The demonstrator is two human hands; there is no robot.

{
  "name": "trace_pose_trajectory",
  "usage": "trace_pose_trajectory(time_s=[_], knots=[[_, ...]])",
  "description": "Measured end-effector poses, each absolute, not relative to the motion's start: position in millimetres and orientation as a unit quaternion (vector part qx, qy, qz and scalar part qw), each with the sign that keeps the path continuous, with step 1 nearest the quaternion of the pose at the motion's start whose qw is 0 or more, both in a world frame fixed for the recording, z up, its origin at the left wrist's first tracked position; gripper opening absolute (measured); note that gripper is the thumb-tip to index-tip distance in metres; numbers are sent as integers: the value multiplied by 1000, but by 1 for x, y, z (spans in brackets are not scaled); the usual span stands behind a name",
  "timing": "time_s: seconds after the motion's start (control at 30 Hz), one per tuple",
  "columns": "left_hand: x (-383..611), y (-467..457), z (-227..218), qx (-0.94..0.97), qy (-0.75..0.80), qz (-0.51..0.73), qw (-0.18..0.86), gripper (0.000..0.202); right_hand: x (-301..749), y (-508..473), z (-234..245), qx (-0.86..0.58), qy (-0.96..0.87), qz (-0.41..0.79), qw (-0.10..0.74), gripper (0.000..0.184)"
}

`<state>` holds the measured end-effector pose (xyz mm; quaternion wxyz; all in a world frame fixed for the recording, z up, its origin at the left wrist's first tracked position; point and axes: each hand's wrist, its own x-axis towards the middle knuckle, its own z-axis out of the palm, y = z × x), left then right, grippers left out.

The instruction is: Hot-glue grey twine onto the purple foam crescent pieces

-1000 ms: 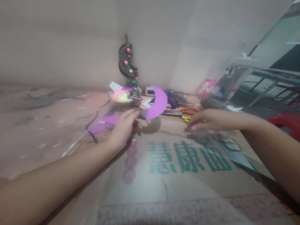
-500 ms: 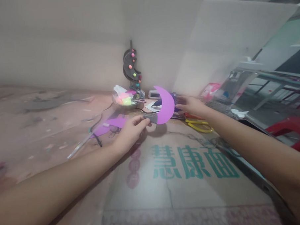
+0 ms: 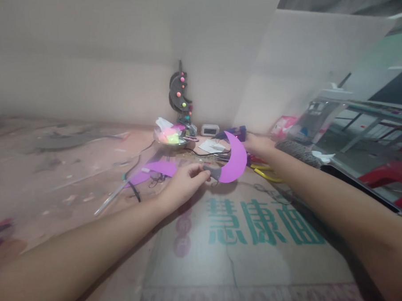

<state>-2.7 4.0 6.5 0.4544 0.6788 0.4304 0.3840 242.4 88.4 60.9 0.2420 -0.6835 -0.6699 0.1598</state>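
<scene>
My left hand [image 3: 185, 185] pinches the grey-wrapped lower tip of a purple crescent cut-out [image 3: 235, 160] and holds it above the cardboard sheet [image 3: 244, 237]. My right hand [image 3: 258, 143] reaches behind the crescent toward a purple-and-black glue gun [image 3: 235, 132] at the back of the table; its fingers are mostly hidden by the crescent. Red-handled pliers [image 3: 254, 159] and a yellow-handled tool [image 3: 267, 172] lie just under my right wrist.
A black crescent with coloured pompoms [image 3: 181, 93] stands against the wall. A dish of bright pompoms [image 3: 171, 136], a small white device [image 3: 209, 130], a spool of grey twine [image 3: 296, 148], purple scraps [image 3: 155, 170] and a red stool [image 3: 393, 173] are around.
My right hand left the twine on the cardboard and reached back behind the crescent toward the glue gun. My left hand shifted the crescent right and tilted it.
</scene>
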Motion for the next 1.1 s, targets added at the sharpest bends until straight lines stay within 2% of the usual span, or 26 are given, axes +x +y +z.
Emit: trace_pose_trajectory(time_s=[0.17,0.3,0.37,0.5,0.67,0.83,1.1], knots=[[-3,10,1,649,443,427,448,20,256,85,60,-651,-663,200,310,30],[-4,13,-1,616,452,461,452,20,264,61,63,-598,-628,238,438,25],[-3,12,1,604,457,473,449,21,263,40,63,-568,-632,252,463,22],[-2,9,4,592,463,472,461,20,258,-1,50,-526,-687,237,442,22],[-3,7,0,618,464,455,444,23,252,-25,28,-518,-758,193,346,18],[-3,7,-1,635,456,455,427,23,249,-29,23,-521,-769,148,339,15],[-3,6,-2,633,451,453,437,21,249,-30,18,-546,-780,136,272,20]])
